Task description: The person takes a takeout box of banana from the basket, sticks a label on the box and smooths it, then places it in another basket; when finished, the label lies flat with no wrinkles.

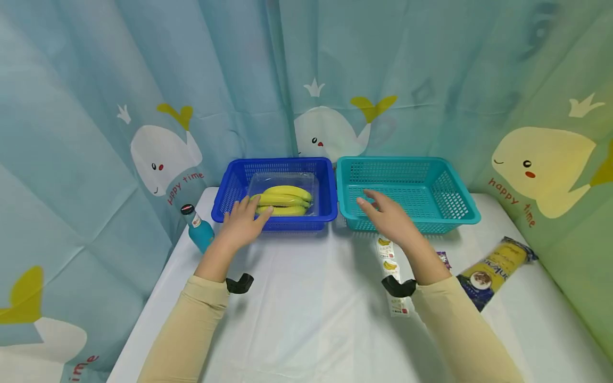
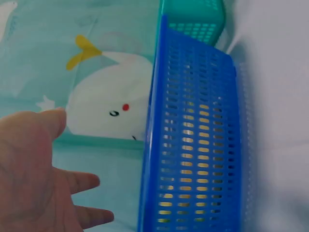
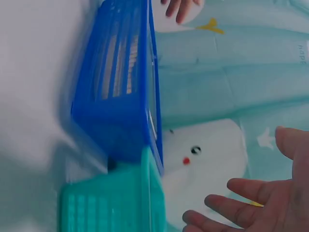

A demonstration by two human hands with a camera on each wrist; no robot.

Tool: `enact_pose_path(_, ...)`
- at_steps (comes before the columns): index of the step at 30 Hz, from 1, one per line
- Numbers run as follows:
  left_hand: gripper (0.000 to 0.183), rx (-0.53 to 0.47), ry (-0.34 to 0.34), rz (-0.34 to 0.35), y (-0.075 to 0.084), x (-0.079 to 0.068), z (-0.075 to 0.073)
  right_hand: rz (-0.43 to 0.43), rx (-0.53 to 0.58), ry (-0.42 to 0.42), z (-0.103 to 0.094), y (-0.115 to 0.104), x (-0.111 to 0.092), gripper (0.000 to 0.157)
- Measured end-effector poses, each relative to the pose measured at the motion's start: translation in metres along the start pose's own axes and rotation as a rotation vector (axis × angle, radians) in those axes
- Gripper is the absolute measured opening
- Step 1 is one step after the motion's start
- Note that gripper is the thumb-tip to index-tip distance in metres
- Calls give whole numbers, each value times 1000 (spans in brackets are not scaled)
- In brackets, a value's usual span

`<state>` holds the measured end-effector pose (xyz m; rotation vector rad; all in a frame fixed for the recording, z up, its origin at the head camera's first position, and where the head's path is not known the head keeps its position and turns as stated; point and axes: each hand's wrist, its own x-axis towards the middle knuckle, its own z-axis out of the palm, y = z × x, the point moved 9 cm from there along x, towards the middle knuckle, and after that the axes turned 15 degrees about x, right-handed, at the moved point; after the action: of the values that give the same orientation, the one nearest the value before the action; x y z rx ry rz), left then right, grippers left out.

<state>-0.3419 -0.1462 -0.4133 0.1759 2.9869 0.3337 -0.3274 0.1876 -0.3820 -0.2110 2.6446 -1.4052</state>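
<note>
My left hand hovers over the front left of the blue basket, fingers spread and holding nothing. Inside that basket a clear plastic tray holds several yellow bananas, partly covered by the hand in the head view. My right hand hangs over the front left of the teal basket, its fingers apart and nothing in them. Nothing shows inside the teal basket. In the left wrist view the left hand is beside the blue basket's wall; the right wrist view shows the right hand's fingers extended.
A blue bottle with a dark cap stands left of the blue basket. Right of centre lies a white strip of packets with banana pictures. A purple wrapper and a yellow and blue bag lie further right. Curtains enclose the table.
</note>
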Motion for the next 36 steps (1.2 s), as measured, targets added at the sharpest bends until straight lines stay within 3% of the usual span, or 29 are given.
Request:
enact_pose_path(9,82,-168,11,-5,-7,32,-7,55,148,-58,31,-17,48,84)
enact_pose_path(15,84,-272,-28,-43,-14,52,-6,116,305,-120,53,-31,71,81)
enact_pose_path(23,85,-332,-80,-92,-25,64,-3,221,513,-146,76,-29,95,83)
enact_pose_path(29,86,-412,-139,-132,-35,72,4,264,577,-151,87,-25,111,82)
enact_pose_path(36,84,-425,-193,-175,-40,82,6,312,615,-120,93,-22,126,84)
